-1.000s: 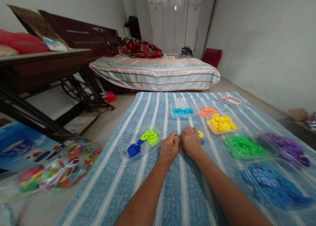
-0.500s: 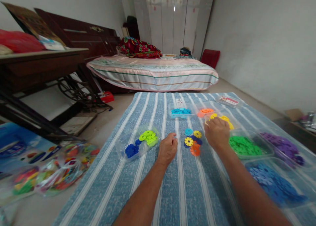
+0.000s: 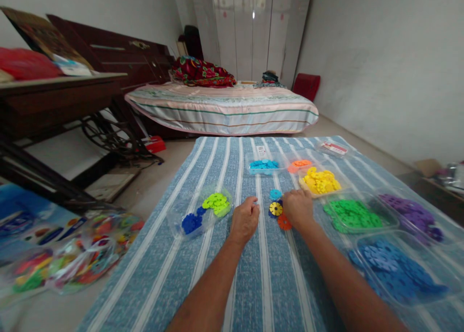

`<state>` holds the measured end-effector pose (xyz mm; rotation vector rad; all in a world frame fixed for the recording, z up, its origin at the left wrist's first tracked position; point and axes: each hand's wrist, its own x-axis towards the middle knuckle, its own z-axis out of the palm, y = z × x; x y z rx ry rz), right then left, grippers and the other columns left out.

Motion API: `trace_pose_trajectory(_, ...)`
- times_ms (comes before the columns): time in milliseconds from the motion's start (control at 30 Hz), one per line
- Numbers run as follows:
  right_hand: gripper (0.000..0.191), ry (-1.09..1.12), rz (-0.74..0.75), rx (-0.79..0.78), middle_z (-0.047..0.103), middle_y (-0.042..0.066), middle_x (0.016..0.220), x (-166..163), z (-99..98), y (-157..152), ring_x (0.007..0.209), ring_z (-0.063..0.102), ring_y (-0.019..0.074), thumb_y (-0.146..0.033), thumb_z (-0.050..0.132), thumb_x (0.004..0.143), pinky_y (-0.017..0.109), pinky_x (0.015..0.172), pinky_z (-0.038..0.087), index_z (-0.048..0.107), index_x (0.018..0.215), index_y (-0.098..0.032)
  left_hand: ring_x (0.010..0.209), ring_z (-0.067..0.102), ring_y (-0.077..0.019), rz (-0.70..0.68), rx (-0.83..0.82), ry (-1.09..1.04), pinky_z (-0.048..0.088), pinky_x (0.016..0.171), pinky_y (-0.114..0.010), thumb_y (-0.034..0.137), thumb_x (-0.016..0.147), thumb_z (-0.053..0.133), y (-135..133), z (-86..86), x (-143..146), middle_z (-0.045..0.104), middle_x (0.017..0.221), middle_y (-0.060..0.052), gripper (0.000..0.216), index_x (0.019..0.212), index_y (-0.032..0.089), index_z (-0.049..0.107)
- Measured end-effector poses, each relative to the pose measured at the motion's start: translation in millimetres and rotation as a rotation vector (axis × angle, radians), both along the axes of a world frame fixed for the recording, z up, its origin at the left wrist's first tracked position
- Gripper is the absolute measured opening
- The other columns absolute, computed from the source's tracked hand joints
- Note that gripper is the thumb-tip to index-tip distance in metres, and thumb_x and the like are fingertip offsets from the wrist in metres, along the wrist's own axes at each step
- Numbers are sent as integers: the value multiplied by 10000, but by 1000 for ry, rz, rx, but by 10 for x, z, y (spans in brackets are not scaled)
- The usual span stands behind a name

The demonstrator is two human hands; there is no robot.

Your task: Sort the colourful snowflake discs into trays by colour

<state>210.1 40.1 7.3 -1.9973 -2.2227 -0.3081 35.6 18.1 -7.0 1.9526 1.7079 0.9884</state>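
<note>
A small flat cluster of joined snowflake discs lies on the striped blue cloth: a teal disc, a yellow disc and an orange disc. My right hand rests over the cluster's right side, fingers curled down onto it. Just left of the cluster, my left hand lies on the cloth in a loose fist; nothing shows in it.
Clear trays of discs ring the cloth: lime and dark blue at left, teal, orange, yellow, green, purple and blue at right. A bag of mixed discs lies on the floor. A bed stands behind.
My right hand left the cluster, reached to the yellow tray, then came back down onto the cluster's right side. My left hand stayed beside it.
</note>
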Motion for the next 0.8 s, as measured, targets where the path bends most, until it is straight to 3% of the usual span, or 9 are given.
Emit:
trace_pose_trajectory(233, 228, -18, 33, 109, 646, 103, 778, 39, 8, -21, 783, 548, 209, -156, 439, 854, 362, 797, 278, 653, 776, -140, 610, 570, -118, -6, 5, 7, 392, 611, -216, 234, 832, 455, -3, 5, 0, 626, 662, 4, 271, 1043, 161, 609)
trace_pose_trajectory(400, 264, -31, 28, 247, 612, 81, 755, 216, 256, 41, 783, 504, 207, -178, 399, 881, 349, 793, 271, 634, 761, -161, 603, 571, -121, -18, 7, 7, 392, 602, -218, 227, 833, 450, -6, 14, 8, 627, 654, 1, 273, 1042, 152, 609)
trace_pose_trajectory(500, 285, -9, -71, 367, 601, 96, 772, 391, 435, 108, 788, 483, 222, -191, 369, 893, 360, 777, 266, 629, 785, -147, 619, 581, -121, -20, 10, 5, 396, 611, -217, 224, 831, 453, 0, 7, 7, 633, 667, 1, 273, 1046, 162, 609)
trace_pose_trajectory(600, 271, 29, -152, 458, 607, 101, 793, 457, 484, 106, 796, 484, 229, -238, 389, 895, 365, 769, 278, 632, 826, -139, 615, 579, -121, -11, 8, 9, 396, 607, -218, 225, 828, 455, 9, -5, 5, 632, 663, 2, 271, 1039, 163, 614)
trace_pose_trajectory(667, 266, 64, -54, 421, 617, 88, 837, 381, 418, 34, 841, 497, 224, -290, 413, 899, 357, 788, 299, 637, 838, -161, 615, 578, -122, -11, 8, 9, 397, 609, -219, 229, 828, 456, 11, -11, 3, 633, 663, 0, 270, 1035, 160, 615)
trace_pose_trajectory(800, 260, 112, 202, 218, 606, 102, 1044, 66, 167, -200, 1116, 439, 259, -408, 528, 841, 372, 914, 293, 649, 864, -179, 623, 582, -122, -21, 11, -1, 404, 618, -219, 238, 834, 452, 3, -10, 4, 640, 678, -2, 272, 1043, 162, 609)
